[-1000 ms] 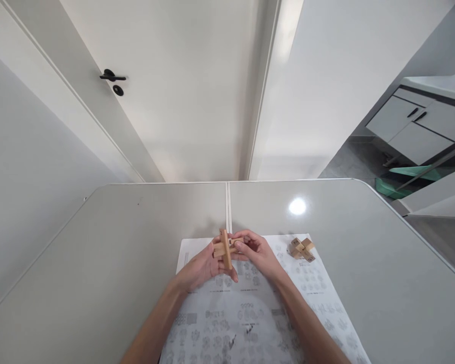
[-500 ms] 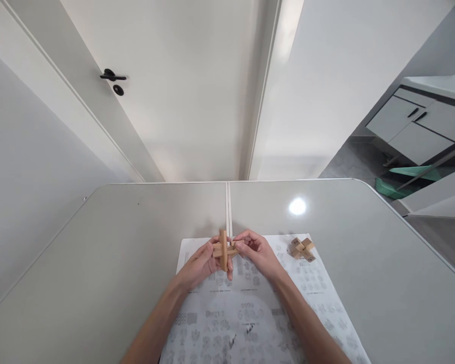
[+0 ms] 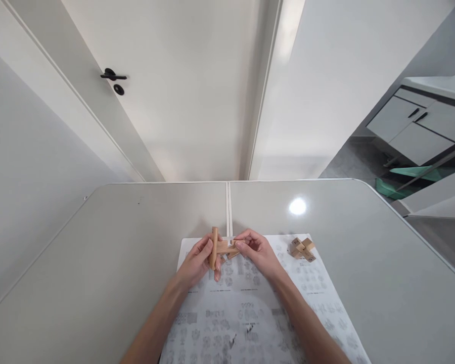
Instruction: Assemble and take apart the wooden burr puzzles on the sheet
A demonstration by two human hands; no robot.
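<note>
Both my hands hold a small wooden interlocking puzzle above a printed instruction sheet. My left hand is closed on an upright wooden bar at the puzzle's left end. My right hand pinches the horizontal bars on the right side. A second, assembled wooden puzzle lies on the sheet's far right corner, a hand's width from my right hand.
The sheet lies on a grey table with a centre seam and rounded corners. Beyond it stand a white door with a black handle, and at the right grey cabinets.
The upright bar has shifted left with my left hand, away from the horizontal bars in my right hand. The puzzle on the sheet has not moved.
</note>
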